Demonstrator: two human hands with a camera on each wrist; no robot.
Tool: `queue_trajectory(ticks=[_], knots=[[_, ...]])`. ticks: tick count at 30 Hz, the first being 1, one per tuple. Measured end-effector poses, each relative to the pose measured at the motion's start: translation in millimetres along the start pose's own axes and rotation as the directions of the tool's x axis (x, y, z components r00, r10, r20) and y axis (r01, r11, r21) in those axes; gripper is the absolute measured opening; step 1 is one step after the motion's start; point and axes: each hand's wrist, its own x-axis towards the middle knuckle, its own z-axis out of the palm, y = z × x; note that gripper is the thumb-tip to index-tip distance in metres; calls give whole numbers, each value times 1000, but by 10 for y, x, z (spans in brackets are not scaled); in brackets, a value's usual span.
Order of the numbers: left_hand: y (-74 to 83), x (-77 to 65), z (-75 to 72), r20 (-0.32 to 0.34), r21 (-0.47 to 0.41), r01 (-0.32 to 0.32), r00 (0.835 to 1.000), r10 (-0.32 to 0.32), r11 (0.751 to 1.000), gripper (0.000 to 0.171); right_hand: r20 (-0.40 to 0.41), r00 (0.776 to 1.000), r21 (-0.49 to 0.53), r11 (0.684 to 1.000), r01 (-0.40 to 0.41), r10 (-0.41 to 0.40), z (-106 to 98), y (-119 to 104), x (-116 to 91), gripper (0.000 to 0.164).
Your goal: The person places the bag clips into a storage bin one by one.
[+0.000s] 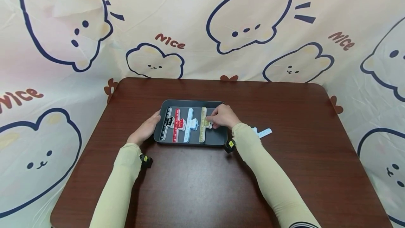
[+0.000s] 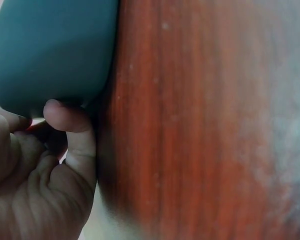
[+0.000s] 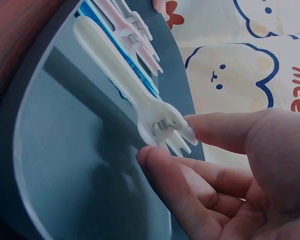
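Observation:
A dark grey tray (image 1: 216, 138) holds a row of ruler-edged clips: a black clip (image 1: 164, 126), a red clip (image 1: 175, 126), a light blue clip (image 1: 188, 126) and a yellow clip (image 1: 202, 126). My right hand (image 1: 225, 116) pinches the yellow clip by its spring end, between thumb and fingers. From the right wrist view, that clip's pale underside (image 3: 112, 67) stands tilted up, its small metal spring beside the fingertips. My left hand (image 1: 143, 129) holds the tray's left end; its thumb (image 2: 67, 117) lies against the outer wall (image 2: 55, 65).
On the brown table (image 1: 196, 185), another light blue clip (image 1: 265, 133) lies right of the tray, partly hidden behind my right sleeve (image 1: 269, 171). A cartoon-printed cloth (image 1: 196, 20) surrounds the table at the back and sides.

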Motion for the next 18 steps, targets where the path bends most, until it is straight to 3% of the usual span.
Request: queue_trajectory(ticks=[18], knots=[[4, -7, -17, -4, -5, 5, 1000, -5, 1000, 59, -6, 1000, -124, 992, 22, -23, 69, -49, 15, 26]])
